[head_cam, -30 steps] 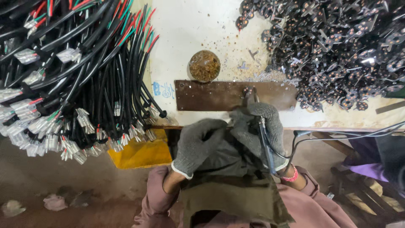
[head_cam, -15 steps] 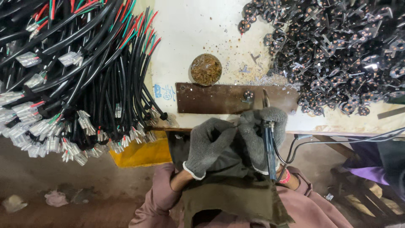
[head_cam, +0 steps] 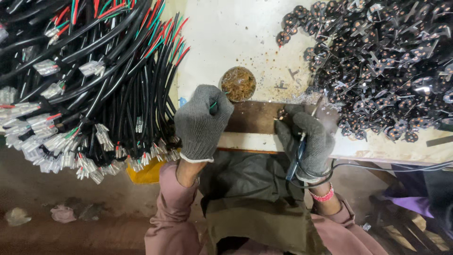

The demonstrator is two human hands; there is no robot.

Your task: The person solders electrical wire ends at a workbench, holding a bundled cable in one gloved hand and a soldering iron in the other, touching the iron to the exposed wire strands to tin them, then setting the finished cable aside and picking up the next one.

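Your white table (head_cam: pixel 226 42) carried everything: a big bundle of black cables (head_cam: pixel 85 80) with coloured cores and white terminals spilling off its left edge, and a heap of small black metal connector parts (head_cam: pixel 377 61) on the right. Between them lay the dark wooden block (head_cam: pixel 255 115), with the round tin of brown flux (head_cam: pixel 238 83) just behind it. Your left hand (head_cam: pixel 202 123), gloved, had its fingers pinched together on a thin green wire (head_cam: pixel 214 104) over the block's left end. Your right hand (head_cam: pixel 306 141) was wrapped tight around the soldering iron (head_cam: pixel 297 153), tip near a small part on the block. You did best keeping wire and tip steady, braced on the block.
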